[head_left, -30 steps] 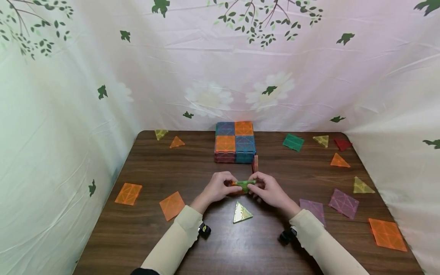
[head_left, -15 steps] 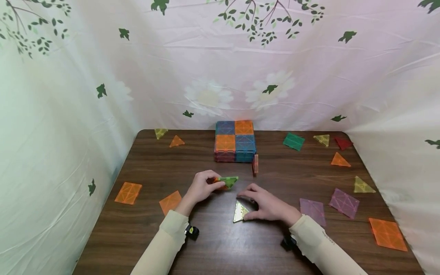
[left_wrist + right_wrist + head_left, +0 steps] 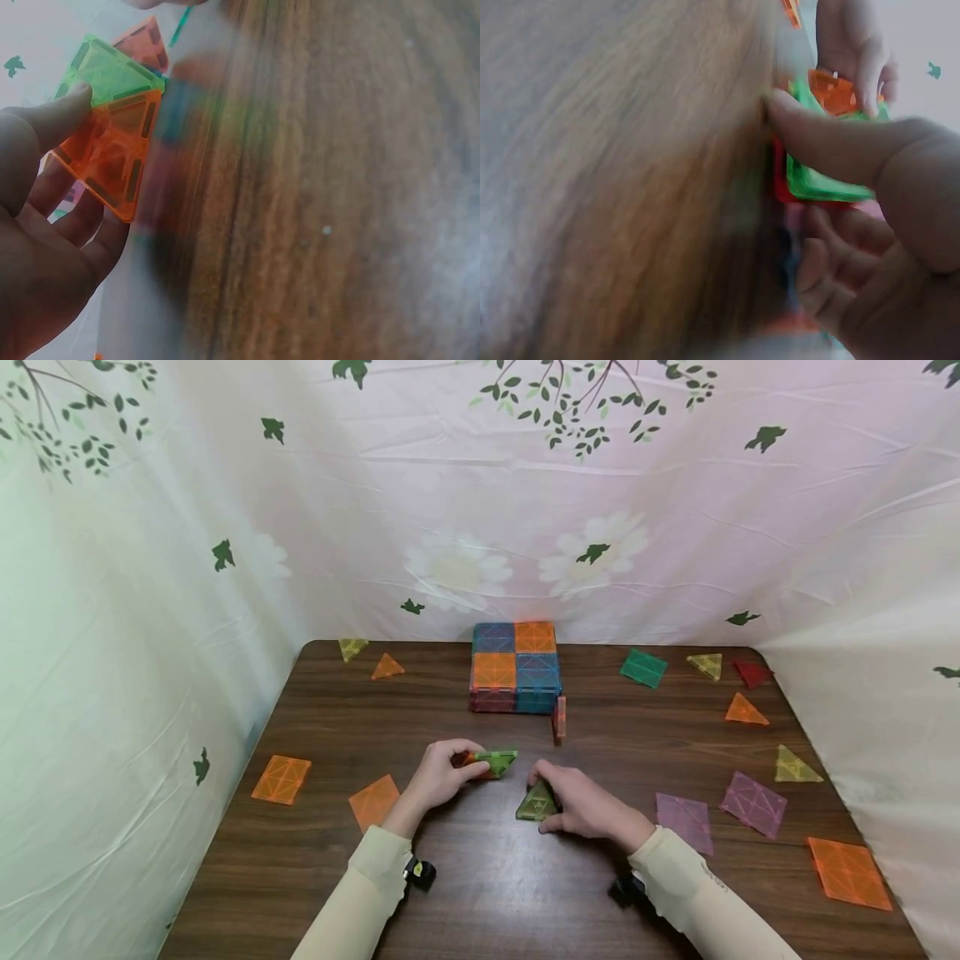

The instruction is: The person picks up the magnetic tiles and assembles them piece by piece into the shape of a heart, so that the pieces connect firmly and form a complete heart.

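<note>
My left hand (image 3: 442, 772) pinches a small cluster of translucent magnetic tiles. A green triangle tile (image 3: 105, 71) has its edge against an orange triangle tile (image 3: 112, 154), the thumb lying over their join in the left wrist view. To the right, my right hand (image 3: 588, 802) holds a separate green triangle tile (image 3: 536, 805) by its right side, tilted up near the tabletop. Thumb and curled fingers flank this tile in the right wrist view, where the thumb covers part of it. A gap separates the two hands' tiles in the head view.
A block of blue and orange square tiles (image 3: 495, 670) stands at the back, a red tile (image 3: 559, 720) upright by its front corner. Loose orange squares (image 3: 281, 779) lie left. Purple squares (image 3: 753, 804), a green square (image 3: 643, 667) and several triangles lie right on the wooden table (image 3: 480, 902).
My right hand left the cluster, reached down to the loose triangle tile and tilted it up, shifting it slightly away from me. My left hand drew the cluster to the left.
</note>
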A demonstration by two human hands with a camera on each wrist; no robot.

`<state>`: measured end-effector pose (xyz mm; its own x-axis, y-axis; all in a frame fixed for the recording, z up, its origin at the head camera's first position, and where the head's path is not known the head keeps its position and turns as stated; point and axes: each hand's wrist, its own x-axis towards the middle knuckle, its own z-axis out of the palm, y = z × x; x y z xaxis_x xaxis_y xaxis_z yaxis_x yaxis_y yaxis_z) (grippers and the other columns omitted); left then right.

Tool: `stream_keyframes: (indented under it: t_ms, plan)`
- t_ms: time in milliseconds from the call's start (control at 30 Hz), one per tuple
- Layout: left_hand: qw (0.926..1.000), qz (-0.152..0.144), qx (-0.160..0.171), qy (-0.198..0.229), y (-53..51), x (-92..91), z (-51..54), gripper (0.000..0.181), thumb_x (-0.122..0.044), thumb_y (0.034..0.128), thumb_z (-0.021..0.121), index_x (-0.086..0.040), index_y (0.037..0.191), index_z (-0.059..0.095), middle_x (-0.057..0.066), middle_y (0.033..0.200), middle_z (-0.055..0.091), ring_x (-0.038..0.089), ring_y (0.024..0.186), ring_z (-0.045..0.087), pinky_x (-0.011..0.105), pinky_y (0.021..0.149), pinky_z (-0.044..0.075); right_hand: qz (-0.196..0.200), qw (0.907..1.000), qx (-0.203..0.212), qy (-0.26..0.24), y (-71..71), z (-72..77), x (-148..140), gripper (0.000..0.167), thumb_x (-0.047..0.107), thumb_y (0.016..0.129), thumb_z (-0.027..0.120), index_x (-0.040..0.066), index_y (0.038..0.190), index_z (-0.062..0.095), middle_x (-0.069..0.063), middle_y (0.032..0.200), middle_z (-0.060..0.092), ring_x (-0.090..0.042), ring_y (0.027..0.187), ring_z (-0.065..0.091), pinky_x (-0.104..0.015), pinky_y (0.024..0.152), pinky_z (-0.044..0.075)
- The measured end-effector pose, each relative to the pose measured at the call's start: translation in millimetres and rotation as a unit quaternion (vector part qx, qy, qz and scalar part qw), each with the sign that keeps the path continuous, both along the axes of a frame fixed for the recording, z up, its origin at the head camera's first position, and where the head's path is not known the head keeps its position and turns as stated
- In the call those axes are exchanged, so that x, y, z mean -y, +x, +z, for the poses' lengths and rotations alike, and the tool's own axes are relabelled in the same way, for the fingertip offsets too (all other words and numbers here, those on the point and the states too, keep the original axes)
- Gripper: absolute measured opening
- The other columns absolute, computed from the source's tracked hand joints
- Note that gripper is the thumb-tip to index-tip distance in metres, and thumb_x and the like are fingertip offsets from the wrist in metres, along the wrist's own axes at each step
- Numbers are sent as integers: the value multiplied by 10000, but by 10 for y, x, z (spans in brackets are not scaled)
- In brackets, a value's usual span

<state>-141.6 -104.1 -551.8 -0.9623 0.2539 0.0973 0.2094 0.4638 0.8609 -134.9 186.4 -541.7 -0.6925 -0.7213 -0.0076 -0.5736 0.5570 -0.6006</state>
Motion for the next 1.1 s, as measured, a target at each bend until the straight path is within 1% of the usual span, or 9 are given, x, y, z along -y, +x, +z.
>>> stream_keyframes:
  t_ms: [167, 233, 367, 500, 667, 833, 900, 1000, 1100]
  plan:
    - [10000, -44, -55, 19, 10, -3, -30, 91, -213, 942, 819, -221, 1032, 814, -76, 986, 763, 106, 813, 642, 304, 740, 546, -795, 9951, -290, -509, -61, -14, -57, 446, 223, 844, 909, 195, 1105, 549, 63, 859, 621, -73, 670, 464, -297, 642, 433]
    - [9999, -78, -74, 35, 12, -9, -35, 87, -218, 939, 822, -224, 1026, 814, -76, 965, 759, 108, 792, 639, 299, 720, 546, -1085, 9909, -465, -644, -79, -18, -67, 413, 210, 863, 891, 184, 1126, 575, 57, 874, 648, -49, 646, 451, -290, 625, 423]
    - [9998, -160, -67, 80, 12, -26, -41, 88, -219, 939, 823, -219, 1027, 815, -73, 942, 753, 110, 767, 633, 290, 697, 541, -1370, 9835, -675, -966, -110, -27, -78, 359, 161, 879, 871, 167, 1167, 657, 32, 960, 738, -21, 670, 573, -283, 625, 494]
    - [9998, -198, -40, 59, 10, -39, -45, 91, -220, 944, 818, -216, 1035, 812, -77, 936, 749, 113, 760, 622, 288, 696, 533, -1356, 9821, -641, -1144, -128, -32, -81, 258, 155, 900, 853, 187, 1116, 717, 71, 887, 723, -40, 645, 573, -269, 599, 491]
    - [9998, -193, -19, 11, 11, -37, -54, 87, -219, 945, 817, -221, 1032, 811, -86, 935, 746, 109, 762, 614, 285, 702, 527, -1130, 9871, -516, -1007, -135, -54, -91, 178, 226, 937, 825, 168, 1084, 743, 155, 729, 614, -3, 584, 513, -246, 541, 461]
    - [9997, -211, -90, -6, 9, -41, -48, 87, -226, 948, 815, -208, 1032, 813, -78, 937, 751, 102, 767, 619, 284, 703, 530, -1006, 9896, -451, -929, -156, -63, -98, 152, 241, 951, 809, 158, 1064, 750, 162, 687, 594, 0, 549, 501, -242, 518, 453]
    - [9997, -228, -100, 0, 6, -47, -44, 88, -229, 949, 814, -209, 1035, 812, -78, 938, 750, 101, 768, 620, 285, 704, 533, -943, 9901, -460, -933, -164, -59, -101, 169, 217, 961, 797, 147, 1107, 749, 129, 748, 652, -24, 581, 538, -264, 543, 478]
    - [9997, -241, -75, 14, 2, -56, -43, 88, -228, 950, 813, -213, 1036, 812, -80, 936, 749, 103, 764, 621, 285, 701, 535, -774, 9922, -442, -873, -178, -61, -117, 255, 184, 977, 776, 126, 1222, 734, 50, 971, 746, -82, 772, 654, -317, 673, 550]
    - [9997, -238, -75, 1, 3, -59, -47, 84, -224, 952, 811, -205, 1034, 811, -73, 938, 750, 103, 763, 619, 286, 701, 537, -634, 9948, -119, -784, -181, -53, -154, 335, 172, 964, 790, 120, 1289, 726, -12, 1164, 738, -135, 935, 674, -339, 779, 564]
